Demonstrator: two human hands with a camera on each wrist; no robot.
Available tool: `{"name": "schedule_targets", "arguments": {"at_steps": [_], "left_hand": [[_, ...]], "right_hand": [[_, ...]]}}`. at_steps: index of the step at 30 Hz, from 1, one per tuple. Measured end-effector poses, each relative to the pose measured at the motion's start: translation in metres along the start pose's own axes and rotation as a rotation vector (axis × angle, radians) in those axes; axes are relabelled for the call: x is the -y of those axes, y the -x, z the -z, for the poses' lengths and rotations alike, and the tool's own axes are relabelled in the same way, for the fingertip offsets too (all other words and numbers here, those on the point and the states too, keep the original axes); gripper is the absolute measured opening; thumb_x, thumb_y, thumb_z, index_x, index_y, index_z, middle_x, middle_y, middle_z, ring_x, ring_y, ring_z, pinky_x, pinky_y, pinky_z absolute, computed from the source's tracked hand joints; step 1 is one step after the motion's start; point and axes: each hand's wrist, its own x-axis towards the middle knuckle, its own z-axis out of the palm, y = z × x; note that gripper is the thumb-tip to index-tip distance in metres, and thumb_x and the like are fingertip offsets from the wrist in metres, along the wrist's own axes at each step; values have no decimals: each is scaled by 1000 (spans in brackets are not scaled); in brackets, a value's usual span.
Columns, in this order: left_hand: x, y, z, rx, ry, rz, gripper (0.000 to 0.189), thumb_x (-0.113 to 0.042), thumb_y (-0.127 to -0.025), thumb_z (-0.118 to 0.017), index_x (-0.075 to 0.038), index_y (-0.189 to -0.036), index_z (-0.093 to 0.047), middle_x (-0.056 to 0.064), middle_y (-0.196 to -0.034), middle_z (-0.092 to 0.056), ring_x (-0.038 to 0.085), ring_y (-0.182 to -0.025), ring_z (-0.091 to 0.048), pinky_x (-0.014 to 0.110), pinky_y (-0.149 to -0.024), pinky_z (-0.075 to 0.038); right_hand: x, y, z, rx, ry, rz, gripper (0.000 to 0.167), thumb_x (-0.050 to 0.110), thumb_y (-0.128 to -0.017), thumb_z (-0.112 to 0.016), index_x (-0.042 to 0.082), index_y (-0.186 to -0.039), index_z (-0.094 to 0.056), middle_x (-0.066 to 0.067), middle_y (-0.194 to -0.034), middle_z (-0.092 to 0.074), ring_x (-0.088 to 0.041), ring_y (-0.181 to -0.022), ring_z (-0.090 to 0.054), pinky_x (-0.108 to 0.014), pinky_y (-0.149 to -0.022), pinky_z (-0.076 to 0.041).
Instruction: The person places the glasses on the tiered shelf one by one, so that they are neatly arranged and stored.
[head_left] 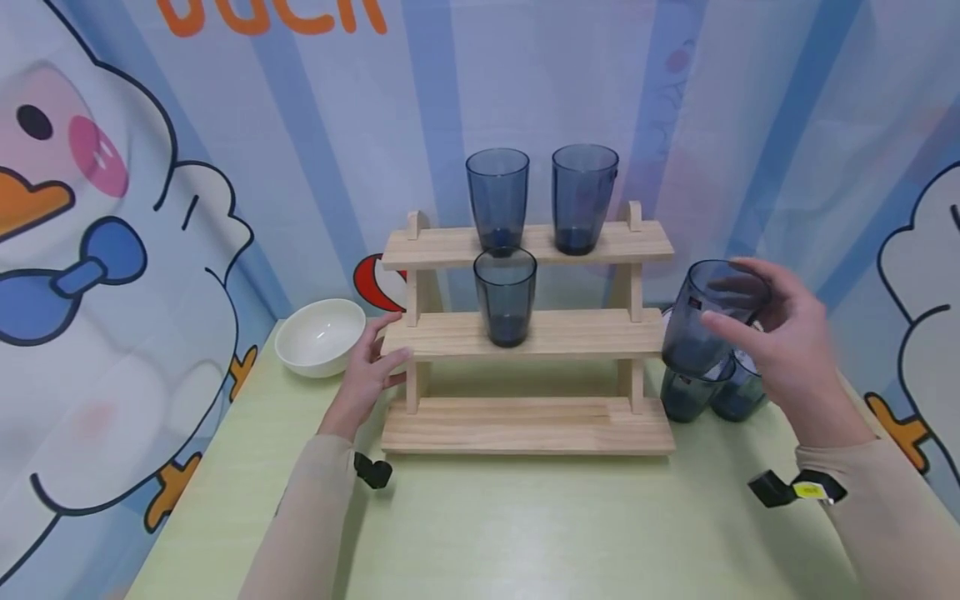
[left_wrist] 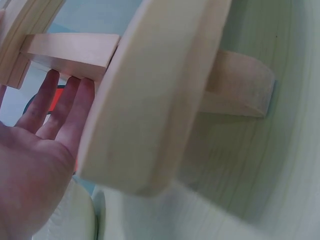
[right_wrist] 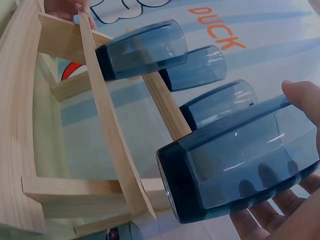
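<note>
My right hand [head_left: 798, 350] grips a blue-tinted drinking glass [head_left: 697, 312], thumb on the near side, fingers round the far side. The glass is tilted beside the right end of a three-tier wooden shelf [head_left: 528, 429]; its dark base points toward the shelf in the right wrist view. Two similar glasses [head_left: 497, 196] [head_left: 583, 196] stand upright on the top tier, another glass [head_left: 506, 304] on the middle tier. At the shelf's left end, my left hand [head_left: 363, 379] touches the wood; its fingers reach straight to the side upright [left_wrist: 70, 50].
More tinted glasses [head_left: 738, 398] stand on the table right of the shelf, partly hidden by the held glass. A white bowl [head_left: 318, 337] sits at the back left, close to my left hand. Behind the table [head_left: 525, 525] hangs a duck-print curtain [head_left: 337, 150].
</note>
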Motion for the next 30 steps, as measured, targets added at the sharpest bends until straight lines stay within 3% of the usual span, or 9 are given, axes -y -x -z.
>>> {"name": "schedule_targets", "arguments": {"at_steps": [9, 20, 30], "left_hand": [[-2, -1, 0, 6, -8, -10, 67, -18, -103, -68, -23, -162, -36, 16, -160, -43, 42, -137, -50, 65, -105, -50], [-1, 0, 1, 7, -10, -5, 66, -21, -103, -69, -29, -160, -39, 13, -161, -42, 40, -138, -51, 63, -106, -51], [-2, 0, 1, 29, 7, -20, 69, -21, -102, -69, -23, -162, -35, 15, -159, -43, 40, -137, -51, 63, -106, -51]], "right_hand": [[8, -11, -31, 94, 29, -47, 68, 14, -95, -79, 25, -155, -48, 8, -132, -64, -7, -113, -65, -16, -87, -55], [12, -27, -67, 106, -41, -43, 71, 18, -91, -84, 14, -152, -51, 3, -130, -64, -13, -111, -64, -19, -87, -55], [11, -37, -88, 140, -29, -80, 74, 27, -88, -88, 18, -152, -51, -2, -134, -62, -15, -115, -61, -29, -98, -49]]}}
